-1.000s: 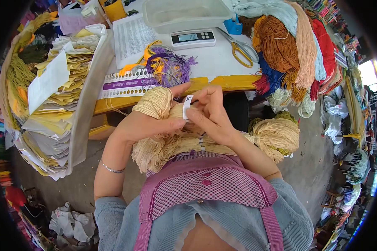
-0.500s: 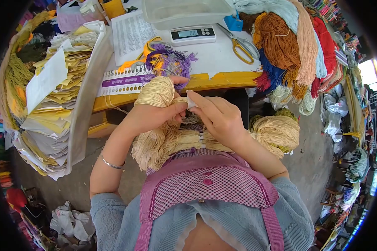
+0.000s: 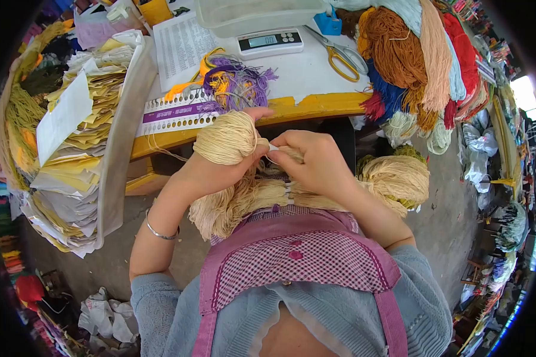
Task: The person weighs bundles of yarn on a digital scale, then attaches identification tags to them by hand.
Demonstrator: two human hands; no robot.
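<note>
A cream thread hank is looped over my left hand, whose thumb and fingers close on its narrow end. There my right hand pinches a small white slip, with its fingertips right beside my left thumb. More cream thread lies across my lap beneath both hands, partly hidden by them. Near my right forearm hangs another cream hank, with olive-green thread behind it.
On the table stand a scale, scissors and a plastic tub. Purple and orange thread scraps lie over a punched card. Coloured skeins hang at the right; a bin of paper envelopes stands left.
My right fingers have curled in closer round the white slip. My left hand and its hank have tipped slightly downward, and the table has shifted a little left in view.
</note>
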